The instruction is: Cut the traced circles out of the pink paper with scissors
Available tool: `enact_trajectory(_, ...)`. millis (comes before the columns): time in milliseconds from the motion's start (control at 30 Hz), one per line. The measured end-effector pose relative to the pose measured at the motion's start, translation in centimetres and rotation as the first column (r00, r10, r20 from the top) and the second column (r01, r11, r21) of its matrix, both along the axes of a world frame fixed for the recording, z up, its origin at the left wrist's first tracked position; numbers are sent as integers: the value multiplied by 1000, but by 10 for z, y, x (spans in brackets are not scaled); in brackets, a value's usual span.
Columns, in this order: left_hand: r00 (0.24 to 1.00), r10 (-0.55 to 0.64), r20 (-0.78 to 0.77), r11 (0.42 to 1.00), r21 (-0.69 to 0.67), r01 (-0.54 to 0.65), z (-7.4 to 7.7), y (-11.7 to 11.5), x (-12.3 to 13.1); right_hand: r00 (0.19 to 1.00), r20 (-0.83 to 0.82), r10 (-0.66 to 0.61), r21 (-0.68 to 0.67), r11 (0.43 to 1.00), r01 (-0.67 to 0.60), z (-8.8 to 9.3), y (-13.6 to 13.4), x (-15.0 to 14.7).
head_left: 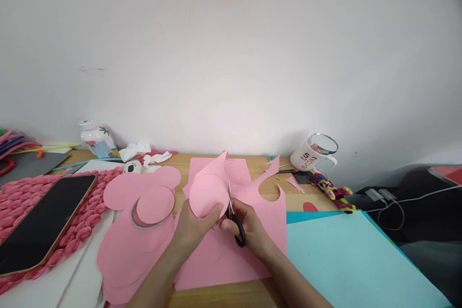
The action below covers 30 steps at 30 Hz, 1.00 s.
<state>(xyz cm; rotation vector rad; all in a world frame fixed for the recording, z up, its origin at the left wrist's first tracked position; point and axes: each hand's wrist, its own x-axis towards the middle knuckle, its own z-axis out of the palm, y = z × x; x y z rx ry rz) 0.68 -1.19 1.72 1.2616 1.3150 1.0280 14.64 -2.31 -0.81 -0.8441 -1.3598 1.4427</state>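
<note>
My left hand pinches a pink paper sheet that is being cut into a round shape, thumb on top. My right hand grips black-handled scissors, whose blades point up along the right edge of the round piece. Under both hands lies a larger pink sheet with round holes cut out of it. A pile of cut pink circles lies to the left of my left hand.
A tablet rests on a pink woven mat at the left. Light blue paper covers the right side. A white mug, a bottle, crumpled tissue and a colourful toy stand near the wall.
</note>
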Motion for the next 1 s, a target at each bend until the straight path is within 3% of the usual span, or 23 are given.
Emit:
enact_trajectory(333,998,47,40,998,-37,-45,5,-3,1,999,20,-41,-16,999,41,2,0,0)
enact_trajectory(1000,996,-11,90,999,-50,16,6,-1,-2,999,10,-41,-106,993,42,1,-1,0)
